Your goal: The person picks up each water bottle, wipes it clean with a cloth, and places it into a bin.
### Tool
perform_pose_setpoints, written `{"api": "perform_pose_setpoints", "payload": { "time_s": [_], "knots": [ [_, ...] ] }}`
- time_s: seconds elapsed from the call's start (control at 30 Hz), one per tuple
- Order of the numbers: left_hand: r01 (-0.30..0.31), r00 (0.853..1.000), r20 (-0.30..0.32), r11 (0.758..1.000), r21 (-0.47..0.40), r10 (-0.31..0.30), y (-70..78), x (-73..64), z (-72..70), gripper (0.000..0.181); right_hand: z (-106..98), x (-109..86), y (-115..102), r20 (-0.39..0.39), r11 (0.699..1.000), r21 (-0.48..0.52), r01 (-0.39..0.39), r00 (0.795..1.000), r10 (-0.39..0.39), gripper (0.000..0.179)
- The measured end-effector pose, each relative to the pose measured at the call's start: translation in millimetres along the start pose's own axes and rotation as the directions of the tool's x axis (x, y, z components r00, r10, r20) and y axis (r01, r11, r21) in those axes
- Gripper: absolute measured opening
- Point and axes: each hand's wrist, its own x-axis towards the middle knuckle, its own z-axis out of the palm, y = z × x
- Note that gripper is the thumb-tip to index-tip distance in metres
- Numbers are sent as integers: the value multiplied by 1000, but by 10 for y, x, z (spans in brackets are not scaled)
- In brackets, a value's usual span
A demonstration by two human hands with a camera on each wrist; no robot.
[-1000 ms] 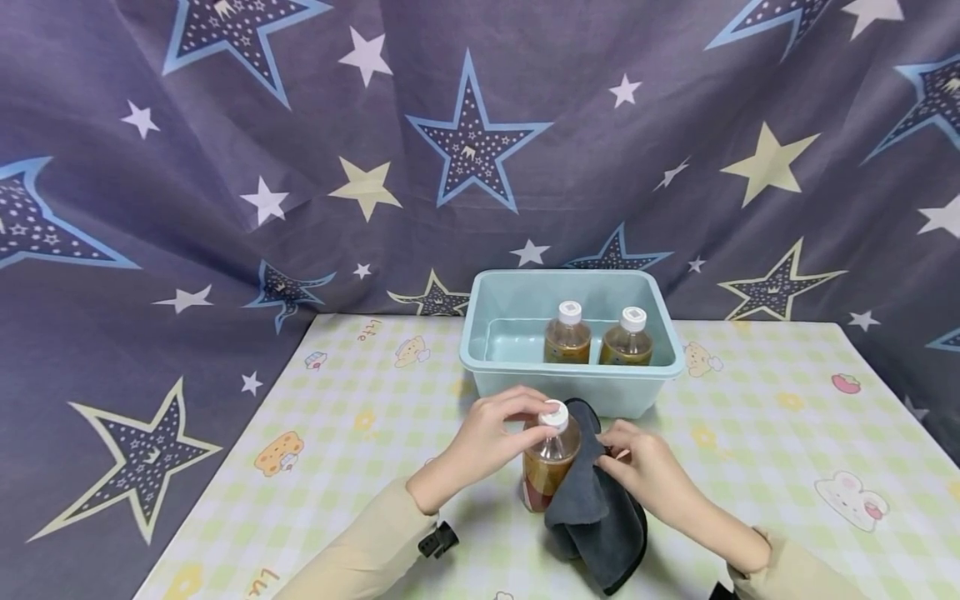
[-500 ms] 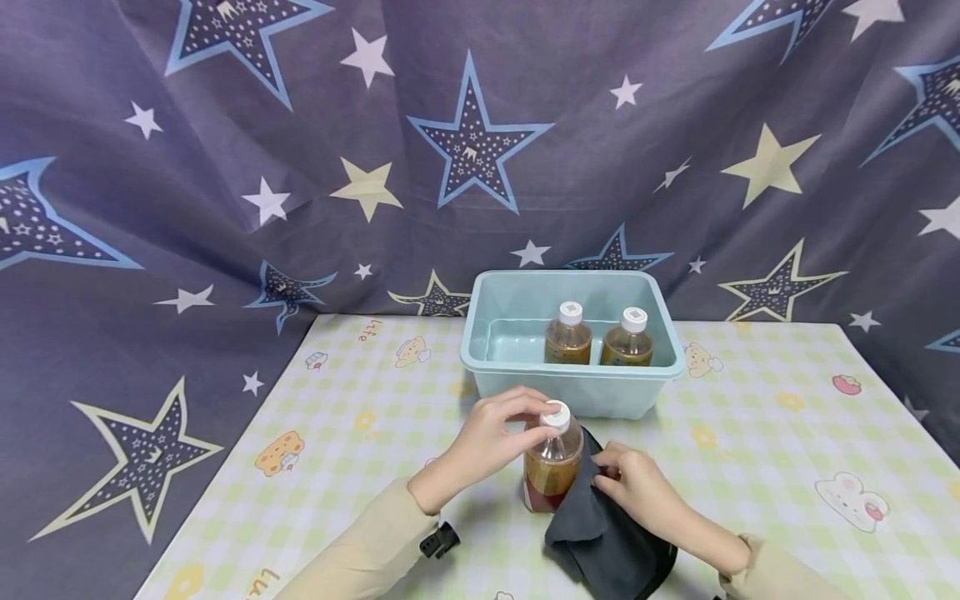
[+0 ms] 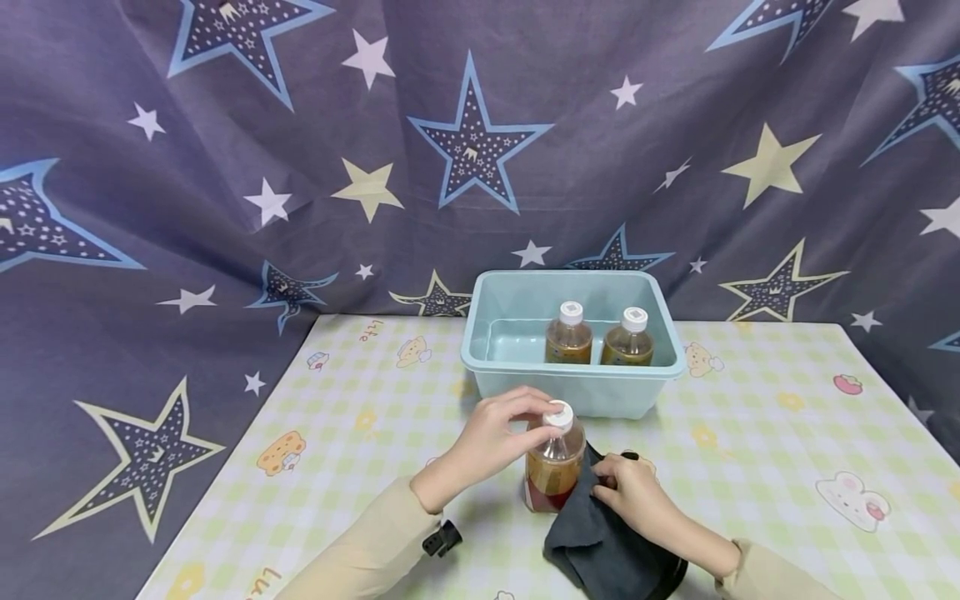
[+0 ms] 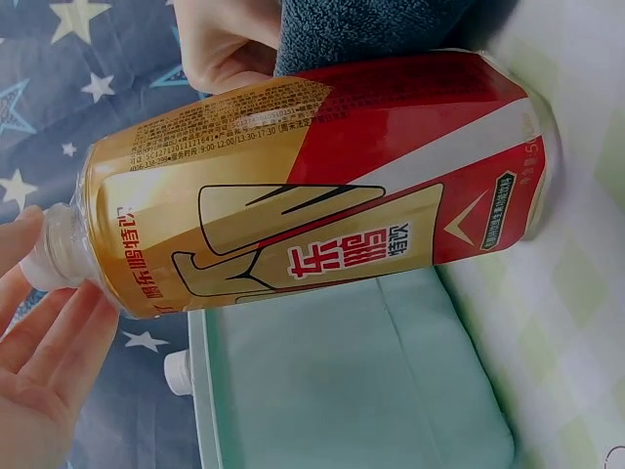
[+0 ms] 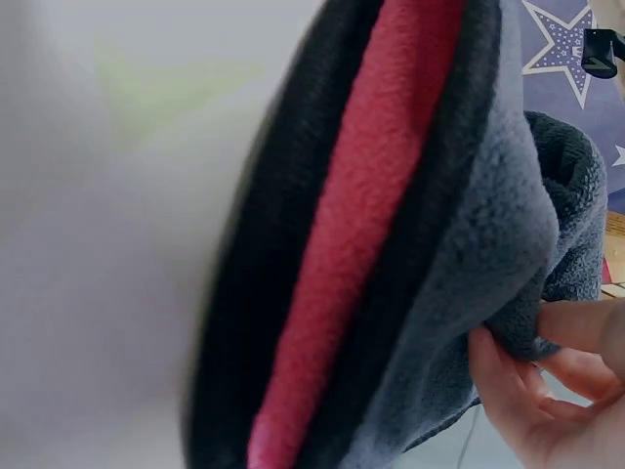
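A drink bottle [image 3: 553,475] with a gold and red label and a white cap stands upright on the table. My left hand [image 3: 504,433] grips it by the cap, thumb and fingers around it; the left wrist view shows the label [image 4: 332,186] facing that camera. To the bottle's right, my right hand [image 3: 637,492] pinches a dark grey cloth [image 3: 600,542] whose upper part lies against the bottle's side. In the right wrist view the folded cloth [image 5: 469,254] shows a red inner face between black edges, with thumb and fingertips gathering its far part.
Behind the bottle stands a light blue plastic bin [image 3: 570,387]. Inside it are two similar bottles, one on the left [image 3: 568,337] and one on the right [image 3: 627,340]. A checked tablecloth [image 3: 375,467] covers the table, and a star-patterned curtain [image 3: 420,242] hangs behind.
My right hand has moved slightly down, and the cloth's upper end has slid lower along the bottle's right side, its lower part shifting right. The left hand and bottle have stayed nearly still.
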Motion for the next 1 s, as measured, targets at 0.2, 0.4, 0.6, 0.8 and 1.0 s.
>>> {"api": "perform_pose_setpoints", "payload": {
  "time_s": [0.2, 0.4, 0.6, 0.8, 1.0],
  "knots": [
    [-15, 1000, 5, 1000, 26, 14, 2, 16, -12, 17, -19, 6, 44, 13, 998, 66, 17, 1000, -18, 11],
    [-11, 1000, 29, 993, 119, 8, 75, 48, -16, 14, -103, -35, 67, -5, 984, 177, -18, 1000, 19, 11],
    [-15, 1000, -21, 964, 267, 21, 133, 59, 34, 14, -181, -122, 112, -112, 977, 211, -11, 993, 36, 13],
    [-21, 991, -118, 926, 376, 70, 190, 66, 109, 21, -304, -193, 73, -140, 973, 210, -100, 981, 131, 16],
    [2, 978, -190, 910, 414, 85, 195, 52, 172, 25, -348, -218, 81, -175, 971, 214, -103, 974, 141, 17]
  ]
}}
